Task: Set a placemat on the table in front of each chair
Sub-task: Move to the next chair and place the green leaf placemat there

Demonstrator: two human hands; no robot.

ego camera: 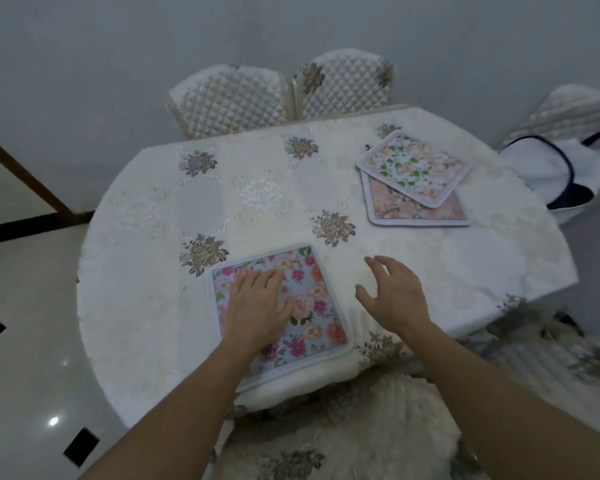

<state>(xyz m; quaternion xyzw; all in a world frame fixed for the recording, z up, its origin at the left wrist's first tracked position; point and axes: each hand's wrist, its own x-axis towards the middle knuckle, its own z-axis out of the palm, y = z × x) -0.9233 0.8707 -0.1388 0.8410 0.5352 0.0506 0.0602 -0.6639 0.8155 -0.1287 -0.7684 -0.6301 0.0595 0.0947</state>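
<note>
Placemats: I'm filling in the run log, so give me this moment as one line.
left hand flat on blue mat | right hand open, above table | two mats stacked far right | far chairs unset

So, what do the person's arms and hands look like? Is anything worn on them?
Both forearms are bare as far as the view shows. The left hand and right hand are bare too: no gloves, rings, watch or bracelet can be seen.

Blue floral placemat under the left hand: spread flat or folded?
Spread flat. The blue floral placemat lies open on the table with its pale border visible along its sides; the left hand rests palm-down on it.
</note>
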